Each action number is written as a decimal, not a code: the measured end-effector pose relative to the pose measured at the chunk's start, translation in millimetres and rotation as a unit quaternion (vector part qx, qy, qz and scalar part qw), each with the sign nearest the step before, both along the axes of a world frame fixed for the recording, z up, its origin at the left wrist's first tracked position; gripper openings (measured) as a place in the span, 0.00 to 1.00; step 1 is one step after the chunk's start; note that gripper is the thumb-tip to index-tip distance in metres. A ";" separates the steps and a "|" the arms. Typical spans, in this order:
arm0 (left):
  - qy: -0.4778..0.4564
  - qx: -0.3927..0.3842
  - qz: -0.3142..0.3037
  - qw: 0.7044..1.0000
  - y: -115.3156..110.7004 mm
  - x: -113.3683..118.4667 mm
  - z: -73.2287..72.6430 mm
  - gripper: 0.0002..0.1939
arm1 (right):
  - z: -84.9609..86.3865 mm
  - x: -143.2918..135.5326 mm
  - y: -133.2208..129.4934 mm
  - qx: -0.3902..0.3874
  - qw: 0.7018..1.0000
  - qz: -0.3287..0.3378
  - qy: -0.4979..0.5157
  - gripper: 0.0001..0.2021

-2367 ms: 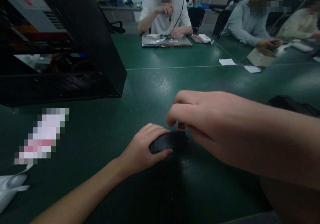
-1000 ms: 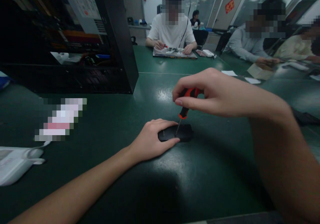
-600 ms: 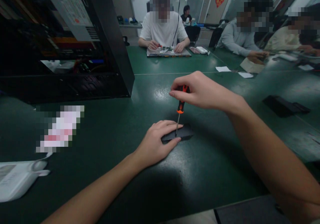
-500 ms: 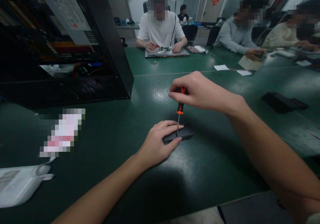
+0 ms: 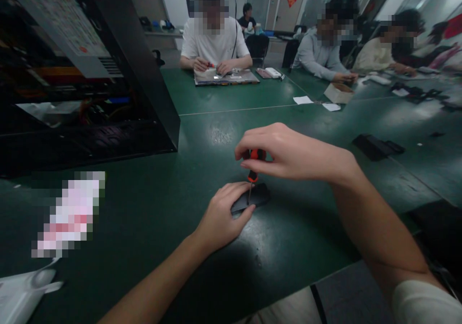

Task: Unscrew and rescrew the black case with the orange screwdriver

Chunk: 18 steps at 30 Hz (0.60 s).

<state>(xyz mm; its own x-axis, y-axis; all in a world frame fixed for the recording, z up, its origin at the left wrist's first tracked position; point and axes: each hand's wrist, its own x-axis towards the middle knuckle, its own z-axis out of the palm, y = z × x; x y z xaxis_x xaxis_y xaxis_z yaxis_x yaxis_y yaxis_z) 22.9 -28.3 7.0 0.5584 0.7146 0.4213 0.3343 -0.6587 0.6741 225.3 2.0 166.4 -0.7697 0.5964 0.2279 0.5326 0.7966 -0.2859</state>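
Note:
My left hand [image 5: 224,211] holds a flat dark grey piece [image 5: 260,195] down on the green table, thumb along its near edge and fingers along the far one. What kind of part it is, I cannot tell. Above it, my right hand [image 5: 285,150] is closed around the black and red handle of a screwdriver [image 5: 253,175]. The thin metal shaft points down, slightly tilted, and its tip meets the top of the grey piece between my left thumb and fingers. My right fingers partly cover the handle.
A large black open-sided case with cables [image 5: 144,73] stands at the left. Nearer lie a pixelated pink-white item [image 5: 72,208] and a white device [image 5: 25,295]. A black object [image 5: 375,147] lies to the right. Across the green table [image 5: 144,218], people work with their hands.
The whole view has shifted, so the background sits further left. My right hand and the screwdriver handle appear lower, closer to my left hand. Both hands keep their holds.

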 end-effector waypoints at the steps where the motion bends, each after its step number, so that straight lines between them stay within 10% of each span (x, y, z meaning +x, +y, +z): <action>1: 0.002 0.000 0.000 1.000 0.1 -0.1 0.1 0.19 | -1.2 0.7 1.6 0.004 1.000 -0.011 -0.001 0.05; 18: -0.015 0.004 -0.032 0.999 1.6 -2.2 -1.7 0.15 | -19.4 -14.7 -0.9 0.128 0.960 -0.237 -0.082 0.20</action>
